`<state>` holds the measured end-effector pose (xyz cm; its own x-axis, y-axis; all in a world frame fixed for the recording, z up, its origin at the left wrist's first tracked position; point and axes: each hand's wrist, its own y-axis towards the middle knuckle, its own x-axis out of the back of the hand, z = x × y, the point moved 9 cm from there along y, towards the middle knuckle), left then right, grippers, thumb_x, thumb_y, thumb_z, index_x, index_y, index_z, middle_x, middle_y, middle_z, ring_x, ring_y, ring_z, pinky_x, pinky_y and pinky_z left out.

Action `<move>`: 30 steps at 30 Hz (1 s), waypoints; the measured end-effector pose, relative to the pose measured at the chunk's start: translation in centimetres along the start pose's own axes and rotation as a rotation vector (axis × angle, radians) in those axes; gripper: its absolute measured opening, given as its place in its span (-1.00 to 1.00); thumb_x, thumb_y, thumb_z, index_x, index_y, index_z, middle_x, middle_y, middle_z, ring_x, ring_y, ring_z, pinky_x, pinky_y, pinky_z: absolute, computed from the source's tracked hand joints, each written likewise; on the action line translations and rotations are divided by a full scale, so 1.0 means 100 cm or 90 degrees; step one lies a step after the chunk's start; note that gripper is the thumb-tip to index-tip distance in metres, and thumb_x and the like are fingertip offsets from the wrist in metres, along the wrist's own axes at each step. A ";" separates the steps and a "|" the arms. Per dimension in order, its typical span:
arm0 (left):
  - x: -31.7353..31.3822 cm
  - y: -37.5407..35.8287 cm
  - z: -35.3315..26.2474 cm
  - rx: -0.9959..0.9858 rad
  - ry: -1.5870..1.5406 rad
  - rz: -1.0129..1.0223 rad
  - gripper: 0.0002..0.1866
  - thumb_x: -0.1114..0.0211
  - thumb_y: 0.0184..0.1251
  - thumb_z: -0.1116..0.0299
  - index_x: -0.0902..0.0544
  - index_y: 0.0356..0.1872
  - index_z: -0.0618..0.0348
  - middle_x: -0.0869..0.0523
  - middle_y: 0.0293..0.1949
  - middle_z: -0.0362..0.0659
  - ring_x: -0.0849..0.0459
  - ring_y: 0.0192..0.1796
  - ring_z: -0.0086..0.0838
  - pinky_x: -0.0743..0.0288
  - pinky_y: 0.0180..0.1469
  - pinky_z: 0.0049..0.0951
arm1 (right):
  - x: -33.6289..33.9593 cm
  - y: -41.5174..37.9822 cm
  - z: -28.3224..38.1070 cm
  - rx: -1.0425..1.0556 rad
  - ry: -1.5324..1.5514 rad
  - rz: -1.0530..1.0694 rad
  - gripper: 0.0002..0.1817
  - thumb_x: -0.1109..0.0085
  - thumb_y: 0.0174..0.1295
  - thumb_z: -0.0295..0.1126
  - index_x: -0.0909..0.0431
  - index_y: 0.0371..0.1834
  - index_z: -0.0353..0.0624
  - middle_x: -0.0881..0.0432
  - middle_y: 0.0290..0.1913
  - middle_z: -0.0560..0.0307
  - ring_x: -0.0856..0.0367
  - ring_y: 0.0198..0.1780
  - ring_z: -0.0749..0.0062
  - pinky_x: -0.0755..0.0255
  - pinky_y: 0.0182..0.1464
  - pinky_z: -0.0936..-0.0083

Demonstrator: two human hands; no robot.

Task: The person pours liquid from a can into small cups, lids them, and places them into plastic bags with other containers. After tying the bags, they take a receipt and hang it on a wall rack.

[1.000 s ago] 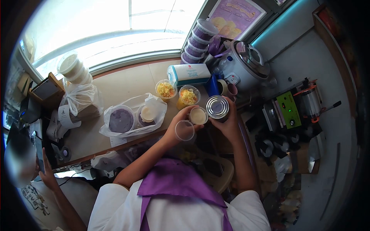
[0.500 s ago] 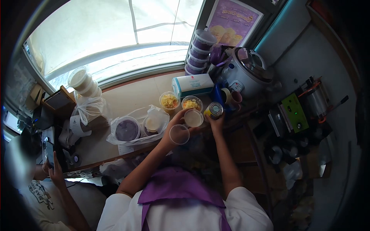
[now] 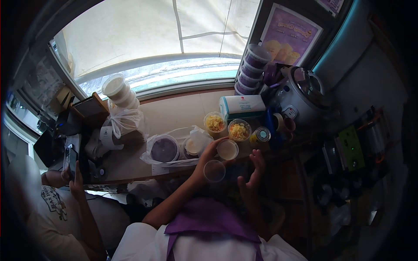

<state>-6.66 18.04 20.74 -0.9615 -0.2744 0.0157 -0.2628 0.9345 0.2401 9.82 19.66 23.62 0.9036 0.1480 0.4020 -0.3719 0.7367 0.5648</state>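
My left hand [image 3: 209,155] is wrapped round a small clear plastic cup [image 3: 227,150] with pale contents, near the counter's front edge. A round clear lid [image 3: 214,171] shows by my left wrist, below the cup. To the right, my right hand [image 3: 252,172] is held in the air with fingers apart and nothing in it. A small can [image 3: 262,134] with a yellow label stands on the counter beyond it. Just past the cup sit two clear tubs, one tub [image 3: 239,130] and another tub [image 3: 215,123], both with yellow shredded topping.
A tissue pack [image 3: 242,105] lies behind the tubs, beside stacked purple containers [image 3: 251,71] and a rice cooker [image 3: 300,93]. Left of my hand, a plastic bag [image 3: 150,157] holds a purple tub [image 3: 165,148]. Another person [image 3: 72,213] at the left holds a phone [image 3: 73,158].
My right hand has let go of the can, which now stands on the counter, and has drawn back toward me with open fingers. My left hand still holds the cup. The view has shifted.
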 end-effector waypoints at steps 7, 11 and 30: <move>0.015 -0.020 0.010 -0.034 -0.043 0.001 -0.32 -0.41 0.03 0.47 -0.38 0.25 0.17 -0.45 0.17 -0.02 -0.47 0.23 -0.28 -0.41 0.19 -0.35 | -0.079 -0.005 0.076 0.282 -0.234 0.325 -0.58 -0.32 0.11 -0.12 -0.54 0.08 0.46 -0.18 0.40 0.06 0.09 0.50 -0.03 0.17 0.43 -0.14; 0.027 -0.033 0.006 0.028 -0.127 -0.010 -0.32 -0.40 0.00 0.46 -0.37 0.24 0.21 -0.44 0.21 0.00 -0.46 0.25 -0.26 -0.37 0.22 -0.34 | -0.082 0.010 0.089 0.266 -0.062 0.336 -0.64 -0.32 0.12 -0.25 -0.58 0.03 0.30 -0.23 0.36 0.06 -0.06 0.44 -0.02 -0.01 0.40 -0.03; 0.100 -0.102 -0.001 0.113 0.026 -0.170 -0.26 -0.49 0.04 0.46 -0.32 0.27 0.25 -0.46 0.18 -0.08 -0.47 0.24 -0.42 -0.38 0.26 -0.40 | -0.176 0.007 0.031 -0.455 0.410 0.540 -0.44 -0.15 0.31 -0.11 -0.25 0.23 -0.19 -0.63 -0.23 0.02 -0.62 -0.25 0.51 -0.52 -0.32 0.62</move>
<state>-13.57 5.74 18.56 -0.8534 -0.5210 0.0142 -0.5190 0.8520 0.0681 -6.94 15.54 19.14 0.4549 0.8861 -0.0889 -0.8637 0.4147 -0.2863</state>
